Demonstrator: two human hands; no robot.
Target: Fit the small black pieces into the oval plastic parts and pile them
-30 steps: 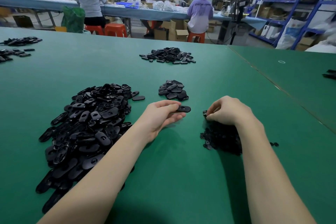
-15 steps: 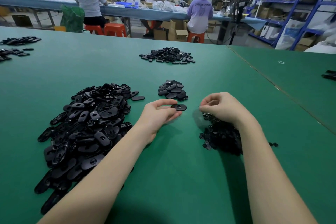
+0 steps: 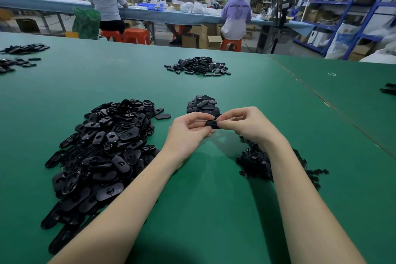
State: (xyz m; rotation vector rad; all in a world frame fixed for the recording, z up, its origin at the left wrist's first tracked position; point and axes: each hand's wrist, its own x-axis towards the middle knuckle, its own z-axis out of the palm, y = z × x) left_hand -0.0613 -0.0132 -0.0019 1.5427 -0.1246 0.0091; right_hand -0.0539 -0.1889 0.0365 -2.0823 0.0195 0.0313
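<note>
Green matting covers the whole table (image 3: pixel 214 210), and on it, near left, sits the big heap of oval plastic parts (image 3: pixel 102 156), still a mountain of unfitted work. Far centre there's a second spread of black parts (image 3: pixel 198 66), and more lie scattered at the far left edge. Near right, partly under the forearm, is the low heap of small black pieces (image 3: pixel 257 163). Just beyond the hands sits the little finished pile (image 3: pixel 202 104), only a handful deep, so by my reckoning this job is barely under way.

Now the change: a second ago the hands were apart, the left resting an oval on the mat while the right dug in the small-piece heap. They've since lifted and come together over the mat, which tells me the picking is done and the fitting step is on.

Left hand (image 3: pixel 188 133): fingers curled, thumb and fingertips pinching one oval part (image 3: pixel 212 124) by its left end, holding it up just short of the finished pile. Right hand (image 3: pixel 246 124): fingers curled tight too, tips pressed against the oval's right end. It looks to be pushing a small black piece in, though that piece is too hidden behind fingertips to make out for certain.
</note>
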